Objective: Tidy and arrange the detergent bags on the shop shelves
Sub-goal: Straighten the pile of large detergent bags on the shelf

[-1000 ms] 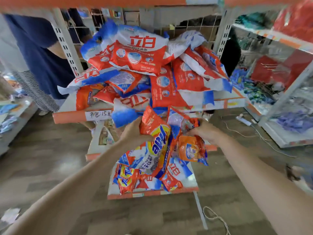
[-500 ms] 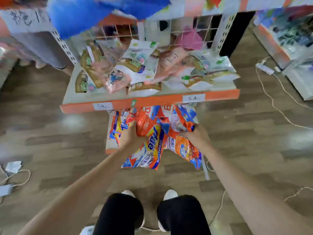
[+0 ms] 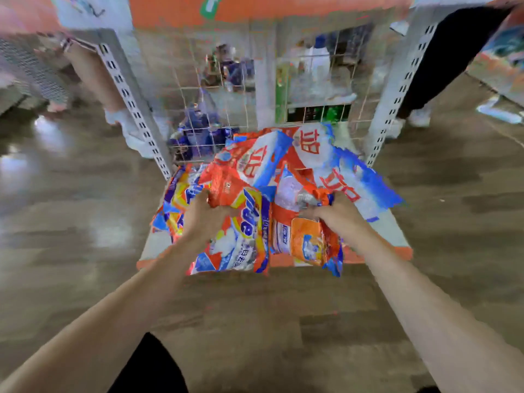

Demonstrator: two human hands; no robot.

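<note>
**Both hands gripping detergent bags at the bottom shelf**

The left hand [image 3: 202,215] is closed on the crumpled top edge of an orange and yellow detergent bag [image 3: 241,234]. Its fingers curl over the bag's orange upper corner, and the thumb side faces the viewer. The bag hangs below the fingers and overlaps the front lip of the bottom shelf [image 3: 394,239], its lower edge past the orange shelf trim.

The right hand [image 3: 334,214] is closed on the bunched top of a smaller orange bag [image 3: 309,245]. The fingers pinch crumpled film just above the knuckles; how many bags sit in this grip cannot be told, owing to blur. This bag hangs below the fingers, just beside the left-hand bag, and the two appear to touch along their inner edges.

Beyond both sets of fingers lies a loose pile of red, white and blue bags [image 3: 283,160], heaped on the shelf against the wire mesh back panel [image 3: 226,80]. To the left of the left fingers, further yellow and blue bags [image 3: 175,199] lie flat at the shelf's left edge.

Perforated grey uprights [image 3: 133,109] frame the shelf on either side. A bystander's dark trouser leg [image 3: 442,61] stands behind the right upright. The floor [image 3: 71,208] is wood-patterned.
</note>
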